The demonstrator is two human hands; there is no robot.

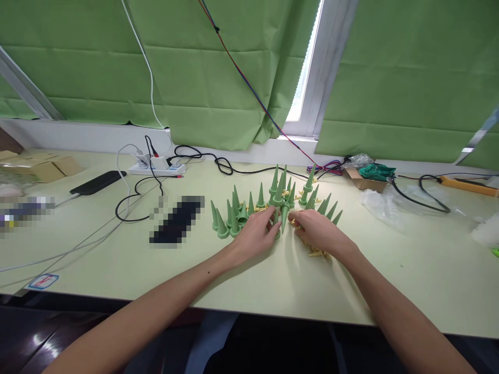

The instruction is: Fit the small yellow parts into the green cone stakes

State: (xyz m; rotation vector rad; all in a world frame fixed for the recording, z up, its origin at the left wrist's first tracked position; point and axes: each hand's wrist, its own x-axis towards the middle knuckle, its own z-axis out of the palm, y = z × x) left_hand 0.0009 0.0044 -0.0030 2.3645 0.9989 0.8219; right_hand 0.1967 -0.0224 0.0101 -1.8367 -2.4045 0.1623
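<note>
Many green plastic cones [222, 226] with flared bases stand grouped on the table, points up. My left hand [255, 228] is closed, thumb and fingers round a green cone [277, 217] that they partly cover. Just beside its fingertips another green cone [284, 217] points downward. To the right, my right hand [317, 228] has its fingers pinched together; what they hold, if anything, is too small to make out. Small yellow plastic pieces [319, 253] lie in a heap below and partly behind that hand. More yellow pieces [262, 208] are scattered among the cones.
Left of the cones lies a dark blurred-out rectangle [177, 221]. A power strip [156, 169] with cables and a black flat object [98, 182] sit farther left. At the back right are a cardboard box [364, 181] and crumpled clear plastic [382, 208].
</note>
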